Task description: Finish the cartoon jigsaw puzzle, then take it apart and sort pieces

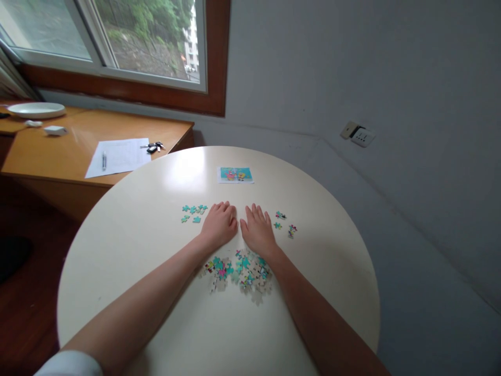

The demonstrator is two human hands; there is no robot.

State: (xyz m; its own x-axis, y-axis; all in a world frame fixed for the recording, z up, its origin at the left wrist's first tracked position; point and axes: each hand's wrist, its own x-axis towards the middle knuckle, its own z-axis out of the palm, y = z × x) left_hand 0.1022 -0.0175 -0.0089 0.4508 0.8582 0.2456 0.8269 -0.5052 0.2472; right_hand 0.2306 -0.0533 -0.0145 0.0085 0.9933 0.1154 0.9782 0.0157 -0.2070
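My left hand (220,222) rests on the white round table with its fingers curled in; whatever they may hold is hidden. Beside it on the left lies a small group of mostly teal jigsaw puzzle pieces (193,210). Palm down, my right hand (258,230) lies flat with its fingers stretched forward. A few multicoloured puzzle pieces (291,230) are to its right. Between my forearms spreads a loose pile of puzzle pieces (250,269), some face up in teal, pink and yellow, others showing pale backs. Past both hands is a picture card (235,175) with cartoon figures.
The round table (156,313) stands near a grey wall with a socket (363,137). At the left, a wooden desk (78,122) holds a sheet of paper (121,154), a pen (104,161), keys (153,147), a white box (55,130) and a round white plate (37,109).
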